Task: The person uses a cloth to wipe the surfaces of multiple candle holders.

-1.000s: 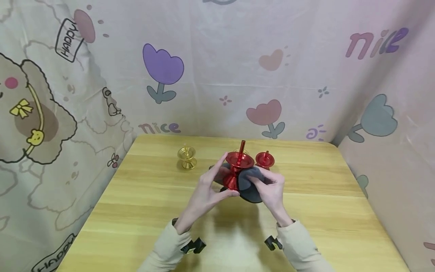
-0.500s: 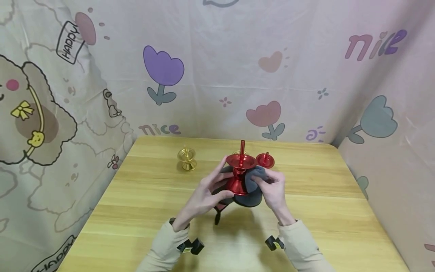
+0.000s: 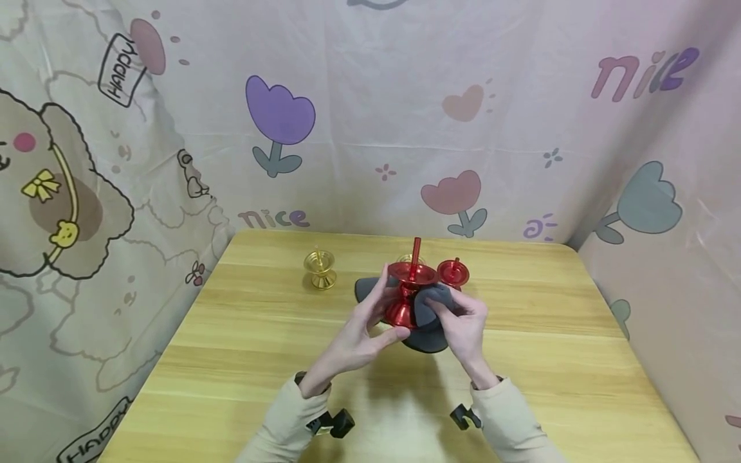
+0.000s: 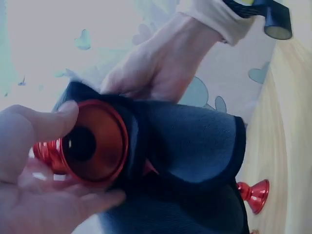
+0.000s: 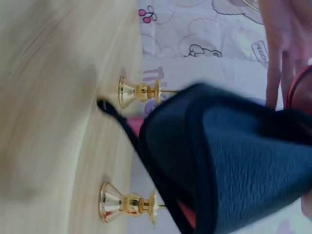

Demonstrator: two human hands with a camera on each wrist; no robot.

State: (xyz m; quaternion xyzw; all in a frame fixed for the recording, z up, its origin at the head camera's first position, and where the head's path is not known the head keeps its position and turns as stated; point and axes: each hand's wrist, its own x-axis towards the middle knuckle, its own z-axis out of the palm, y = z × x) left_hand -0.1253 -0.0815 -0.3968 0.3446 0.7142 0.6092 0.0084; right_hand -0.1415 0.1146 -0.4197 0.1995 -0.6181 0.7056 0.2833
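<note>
Above the table, my left hand (image 3: 361, 334) grips a shiny red candlestick (image 3: 401, 312) with its dish and thin stem pointing up. In the left wrist view, the hollow underside of the candlestick's base (image 4: 107, 141) faces the camera, thumb and fingers around its edge. My right hand (image 3: 467, 321) pinches a dark blue-grey cloth (image 3: 427, 341) with black edging and holds it against the candlestick's right side. The cloth drapes behind and below the candlestick. Seen from the right wrist, the folded cloth (image 5: 253, 161) covers most of the candlestick and shows a pink underside.
On the wooden table (image 3: 243, 360), a gold candlestick (image 3: 322, 276) stands at the back left. Another gold candlestick (image 3: 405, 258) is mostly hidden behind the held one. A smaller-looking red candlestick (image 3: 453, 272) stands just to its right. A patterned fabric backdrop (image 3: 359, 116) surrounds the table.
The candlestick tipped more upright, then shifted slightly within my left hand. The cloth's corner hanging below half a second ago has swung out of sight, and cloth now shows left of my left fingers.
</note>
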